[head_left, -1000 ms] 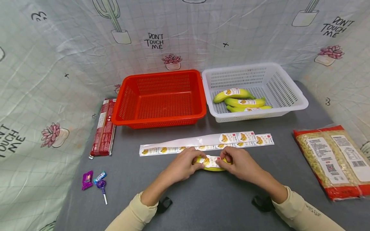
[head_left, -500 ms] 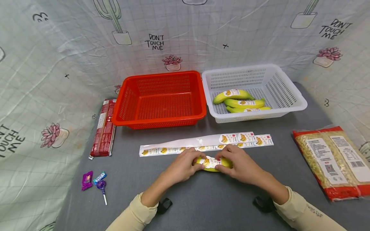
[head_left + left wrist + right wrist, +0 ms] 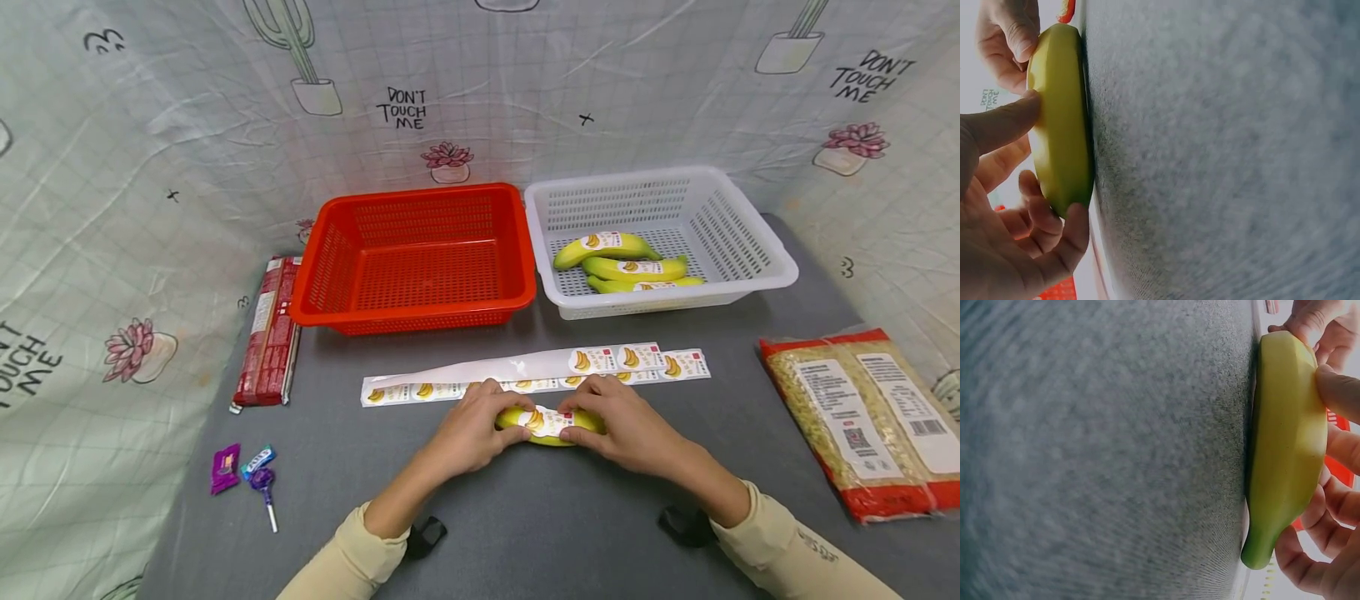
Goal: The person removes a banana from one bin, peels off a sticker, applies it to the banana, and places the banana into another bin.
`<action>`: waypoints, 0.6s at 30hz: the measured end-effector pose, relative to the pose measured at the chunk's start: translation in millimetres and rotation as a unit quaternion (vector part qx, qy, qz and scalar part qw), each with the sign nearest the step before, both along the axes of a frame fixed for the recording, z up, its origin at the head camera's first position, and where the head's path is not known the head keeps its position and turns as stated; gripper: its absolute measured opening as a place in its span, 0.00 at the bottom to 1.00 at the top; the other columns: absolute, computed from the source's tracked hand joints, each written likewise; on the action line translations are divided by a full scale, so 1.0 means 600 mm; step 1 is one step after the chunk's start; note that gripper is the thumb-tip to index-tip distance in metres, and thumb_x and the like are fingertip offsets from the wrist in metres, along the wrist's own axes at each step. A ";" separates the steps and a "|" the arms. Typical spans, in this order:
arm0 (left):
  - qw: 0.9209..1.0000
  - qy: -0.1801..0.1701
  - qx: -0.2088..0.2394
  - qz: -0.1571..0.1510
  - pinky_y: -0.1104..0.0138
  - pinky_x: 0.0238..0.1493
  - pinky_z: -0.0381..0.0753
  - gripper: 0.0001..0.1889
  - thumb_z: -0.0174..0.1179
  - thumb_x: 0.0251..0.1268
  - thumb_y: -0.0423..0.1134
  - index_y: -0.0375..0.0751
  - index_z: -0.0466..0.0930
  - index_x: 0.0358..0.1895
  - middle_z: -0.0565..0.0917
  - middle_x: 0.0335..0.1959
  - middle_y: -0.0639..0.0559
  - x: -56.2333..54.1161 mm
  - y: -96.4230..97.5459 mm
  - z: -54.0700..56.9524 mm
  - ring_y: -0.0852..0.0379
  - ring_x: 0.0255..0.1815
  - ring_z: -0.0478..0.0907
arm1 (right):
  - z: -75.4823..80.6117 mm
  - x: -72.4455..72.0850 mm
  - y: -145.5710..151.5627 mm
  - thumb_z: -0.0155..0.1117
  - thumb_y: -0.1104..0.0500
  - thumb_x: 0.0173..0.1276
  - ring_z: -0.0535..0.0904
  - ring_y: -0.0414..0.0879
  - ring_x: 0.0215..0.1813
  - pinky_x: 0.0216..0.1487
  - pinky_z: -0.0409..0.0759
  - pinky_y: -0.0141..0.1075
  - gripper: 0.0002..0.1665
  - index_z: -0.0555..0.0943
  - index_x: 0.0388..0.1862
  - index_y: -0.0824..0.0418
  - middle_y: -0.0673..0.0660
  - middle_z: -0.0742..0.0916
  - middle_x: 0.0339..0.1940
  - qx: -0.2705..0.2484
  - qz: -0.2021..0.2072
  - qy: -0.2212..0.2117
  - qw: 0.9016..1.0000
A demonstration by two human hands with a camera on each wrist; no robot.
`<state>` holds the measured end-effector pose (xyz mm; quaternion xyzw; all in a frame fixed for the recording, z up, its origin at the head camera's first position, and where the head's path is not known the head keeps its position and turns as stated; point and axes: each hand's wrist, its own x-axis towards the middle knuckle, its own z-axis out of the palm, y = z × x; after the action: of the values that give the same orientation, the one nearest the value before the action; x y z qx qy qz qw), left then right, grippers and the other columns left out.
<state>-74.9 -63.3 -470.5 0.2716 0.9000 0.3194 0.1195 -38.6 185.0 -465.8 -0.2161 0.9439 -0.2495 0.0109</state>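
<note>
A yellow banana [image 3: 512, 418] lies crosswise on the grey table in the head view, a white banana-print sticker [image 3: 547, 422] along its upper side. My left hand [image 3: 468, 429] holds the left part, thumb on the near side and fingers on the far side. At the right part, my right hand [image 3: 630, 427] holds it the same way, fingertips at the sticker's edge. In the left wrist view the banana [image 3: 1063, 119] shows its blunt end up by the right hand. The right wrist view shows the green stem of the banana [image 3: 1285, 437] below.
Just behind the hands lie sticker strips [image 3: 480, 372]. Farther back stand a red basket [image 3: 412, 319] and a white basket [image 3: 675, 297] with 3 stickered bananas [image 3: 607, 245]. A grain bag [image 3: 862, 417] lies right; a red packet [image 3: 268, 333], wrapped candies [image 3: 226, 468] and a lollipop [image 3: 262, 479] lie left.
My right fingers have slid inward along the sticker, so more of the banana's right side shows. My left hand has shifted slightly left, baring more yellow there.
</note>
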 end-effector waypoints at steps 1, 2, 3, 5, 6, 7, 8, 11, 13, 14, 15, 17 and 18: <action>1.000 0.000 0.001 0.004 0.67 0.35 0.66 0.15 0.72 0.62 0.47 0.57 0.87 0.52 0.74 0.38 0.55 0.000 0.000 -0.001 0.57 0.44 0.68 | 0.000 0.000 0.000 0.73 0.43 0.65 0.74 0.38 0.46 0.49 0.74 0.41 0.14 0.87 0.47 0.44 0.43 0.82 0.42 0.000 0.000 0.001 1.000; 1.000 0.000 0.002 0.007 0.67 0.35 0.66 0.15 0.72 0.62 0.47 0.57 0.87 0.52 0.74 0.39 0.54 0.000 0.001 -0.002 0.57 0.43 0.67 | -0.001 0.000 0.001 0.73 0.43 0.65 0.74 0.38 0.46 0.48 0.74 0.41 0.14 0.87 0.47 0.44 0.43 0.82 0.42 0.000 0.000 0.002 1.000; 1.000 -0.001 0.003 0.011 0.67 0.35 0.66 0.15 0.73 0.61 0.47 0.58 0.87 0.52 0.73 0.39 0.54 0.001 0.001 -0.003 0.57 0.43 0.67 | -0.001 0.000 0.001 0.73 0.43 0.65 0.74 0.38 0.46 0.48 0.74 0.41 0.14 0.87 0.47 0.44 0.43 0.82 0.42 0.001 0.000 0.003 1.000; 1.000 0.001 0.006 0.018 0.66 0.36 0.67 0.16 0.73 0.61 0.47 0.58 0.87 0.52 0.71 0.41 0.54 0.002 0.000 -0.004 0.57 0.42 0.66 | -0.001 0.000 0.001 0.73 0.43 0.66 0.74 0.38 0.46 0.48 0.74 0.40 0.14 0.87 0.47 0.44 0.43 0.82 0.42 0.002 0.000 0.004 1.000; 1.000 0.001 0.008 0.022 0.66 0.37 0.68 0.16 0.73 0.60 0.48 0.58 0.87 0.52 0.70 0.42 0.53 0.003 0.000 -0.004 0.57 0.43 0.67 | -0.001 0.000 0.001 0.73 0.43 0.66 0.74 0.38 0.46 0.48 0.74 0.40 0.14 0.87 0.47 0.44 0.43 0.82 0.43 0.002 0.000 0.004 1.000; 1.000 0.001 0.009 0.026 0.65 0.37 0.69 0.16 0.74 0.60 0.48 0.58 0.87 0.52 0.70 0.43 0.53 0.003 -0.001 -0.005 0.57 0.44 0.67 | -0.001 0.000 0.001 0.73 0.43 0.66 0.74 0.38 0.46 0.48 0.74 0.40 0.14 0.86 0.47 0.44 0.43 0.82 0.43 0.003 0.000 0.004 1.000; 0.999 0.001 0.010 0.030 0.64 0.38 0.69 0.17 0.74 0.59 0.49 0.58 0.87 0.52 0.70 0.44 0.52 0.004 -0.002 -0.005 0.56 0.44 0.68 | -0.001 0.000 0.001 0.73 0.43 0.66 0.74 0.38 0.46 0.48 0.74 0.40 0.14 0.86 0.47 0.44 0.43 0.82 0.43 0.003 0.000 0.003 1.000; 0.999 -0.006 0.008 0.044 0.62 0.39 0.71 0.19 0.74 0.58 0.51 0.59 0.86 0.54 0.70 0.49 0.51 0.004 -0.005 -0.007 0.55 0.45 0.72 | 0.000 0.000 0.001 0.73 0.43 0.66 0.74 0.38 0.46 0.48 0.74 0.40 0.14 0.86 0.47 0.43 0.43 0.82 0.43 0.002 0.000 0.001 1.000; 0.999 -0.016 0.004 0.050 0.61 0.39 0.72 0.21 0.74 0.58 0.53 0.60 0.85 0.56 0.70 0.52 0.50 0.003 -0.007 -0.008 0.54 0.43 0.74 | 0.000 -0.001 0.002 0.72 0.42 0.66 0.75 0.38 0.46 0.48 0.74 0.40 0.14 0.86 0.47 0.43 0.43 0.82 0.43 0.002 0.003 -0.002 1.000; 0.998 -0.021 0.002 0.051 0.61 0.39 0.72 0.22 0.74 0.59 0.54 0.60 0.85 0.57 0.71 0.53 0.50 0.002 -0.008 -0.008 0.54 0.43 0.75 | 0.001 -0.001 0.003 0.72 0.42 0.66 0.75 0.38 0.46 0.48 0.75 0.40 0.14 0.86 0.48 0.43 0.43 0.82 0.43 0.001 0.005 -0.004 1.000; 0.998 -0.026 0.000 0.050 0.61 0.39 0.72 0.23 0.73 0.59 0.55 0.60 0.85 0.58 0.72 0.53 0.50 0.001 -0.009 -0.008 0.54 0.43 0.75 | 0.002 -0.002 0.004 0.72 0.42 0.66 0.75 0.38 0.47 0.48 0.75 0.40 0.14 0.86 0.48 0.43 0.43 0.82 0.43 -0.001 0.008 -0.005 1.000; 0.998 -0.033 -0.003 0.048 0.61 0.39 0.72 0.23 0.73 0.59 0.55 0.59 0.85 0.58 0.74 0.52 0.51 -0.001 -0.010 -0.008 0.55 0.42 0.76 | 0.007 -0.004 0.007 0.71 0.42 0.67 0.76 0.38 0.46 0.49 0.77 0.40 0.14 0.87 0.48 0.44 0.43 0.83 0.44 -0.010 0.015 -0.008 1.000; 0.998 -0.035 -0.002 0.046 0.62 0.39 0.72 0.23 0.73 0.59 0.55 0.58 0.85 0.58 0.75 0.51 0.51 -0.002 -0.011 -0.009 0.56 0.42 0.75 | 0.011 -0.006 0.009 0.71 0.43 0.68 0.77 0.39 0.47 0.49 0.78 0.40 0.14 0.87 0.49 0.46 0.44 0.84 0.44 -0.018 0.017 -0.010 1.000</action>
<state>-76.1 -69.7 -475.6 0.2180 0.9076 0.3319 0.1367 -42.1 190.7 -459.5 -0.2297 0.9352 -0.2687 0.0209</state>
